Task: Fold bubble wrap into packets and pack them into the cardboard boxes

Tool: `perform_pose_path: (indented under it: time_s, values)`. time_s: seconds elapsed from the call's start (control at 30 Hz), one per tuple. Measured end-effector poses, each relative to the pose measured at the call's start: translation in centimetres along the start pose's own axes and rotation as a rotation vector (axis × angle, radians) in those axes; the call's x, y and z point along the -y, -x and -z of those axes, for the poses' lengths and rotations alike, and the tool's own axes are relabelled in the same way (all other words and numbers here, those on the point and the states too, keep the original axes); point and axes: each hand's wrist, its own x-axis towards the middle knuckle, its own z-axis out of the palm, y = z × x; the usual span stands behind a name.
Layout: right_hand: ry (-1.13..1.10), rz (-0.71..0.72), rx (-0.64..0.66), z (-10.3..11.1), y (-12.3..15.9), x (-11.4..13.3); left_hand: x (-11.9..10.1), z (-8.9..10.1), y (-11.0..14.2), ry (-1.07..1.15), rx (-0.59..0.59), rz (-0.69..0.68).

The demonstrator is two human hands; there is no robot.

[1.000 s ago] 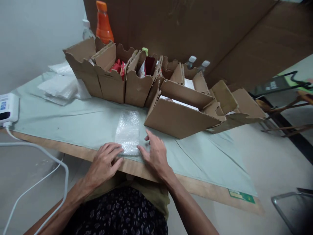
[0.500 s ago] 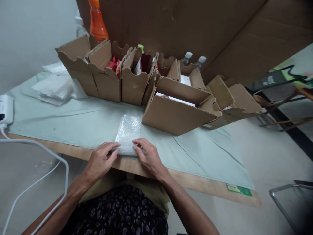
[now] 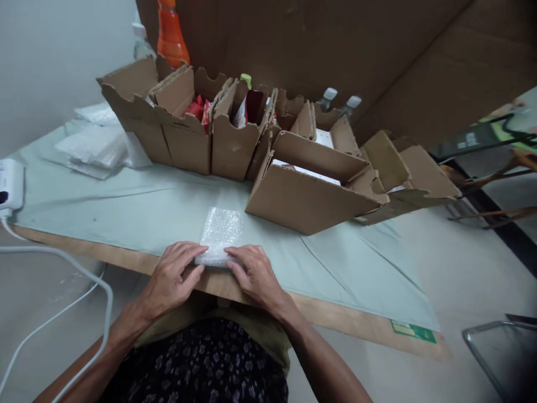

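Observation:
A small sheet of bubble wrap [image 3: 222, 230] lies near the front edge of the table [image 3: 126, 207], which is covered in pale green cloth. My left hand [image 3: 176, 274] grips its near left end, fingers curled over the rolled edge. On the near right end my right hand [image 3: 251, 274] presses the same fold with bent fingers. The near part of the wrap looks folded or rolled over; what is inside is hidden.
A row of open cardboard boxes [image 3: 235, 140] stands behind the wrap, some holding red packets [image 3: 197, 109]. A larger open box [image 3: 310, 190] sits to the right. More bubble wrap [image 3: 94, 148] lies at the left, a white power strip [image 3: 10, 184] with cable at the far left, an orange bottle [image 3: 172, 39] behind.
Both hands have closed in on the near end of the bubble wrap and rolled it away from me; the visible sheet has become shorter. The right hand went from flat to bent fingers.

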Motion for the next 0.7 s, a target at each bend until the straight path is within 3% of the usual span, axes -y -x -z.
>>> perform_pose_path:
  time_s: [0.17,0.27,0.37,0.53,0.7]
  values:
    - [0.196,0.048,-0.119,0.3,0.1,0.1,1.4,-1.3,-1.9,-0.073,-0.029,0.128]
    - [0.304,0.129,-0.006,0.2,-0.7,0.0,2.0,-2.0,-2.8,-0.133,-0.099,0.15]
    - [0.281,0.109,0.081,0.0,-1.5,-0.4,1.6,-1.7,-2.5,-0.091,-0.135,0.128]
    - [0.071,0.003,0.02,0.0,-1.2,-0.6,0.8,-0.9,-1.1,-0.036,-0.085,0.072]
    - [0.333,0.044,-0.051,0.0,-1.1,0.0,2.0,-2.0,-2.3,-0.102,-0.095,0.158]
